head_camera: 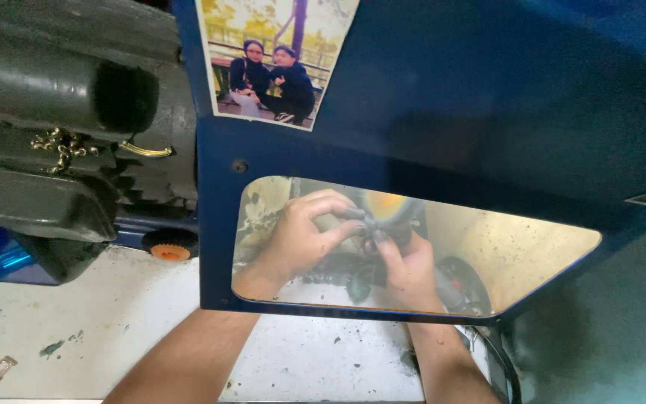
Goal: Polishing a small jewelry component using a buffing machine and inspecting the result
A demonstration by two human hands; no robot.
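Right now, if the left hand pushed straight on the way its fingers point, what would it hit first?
Probably the dark round part inside the blue panel's opening: the left hand fingertips already rest on it, with the right hand gripping it from below. Depth behind is unclear.

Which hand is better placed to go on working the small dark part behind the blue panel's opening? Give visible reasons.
Probably the left hand: its fingertips pinch the dark part; the right hand supports below.

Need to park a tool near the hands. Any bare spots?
Bare pale floor lies left of the left forearm, below the orange-capped wheel. The blue metal panel's cutout is open right of the right hand; crowded where both hands' fingers grip the dark part.
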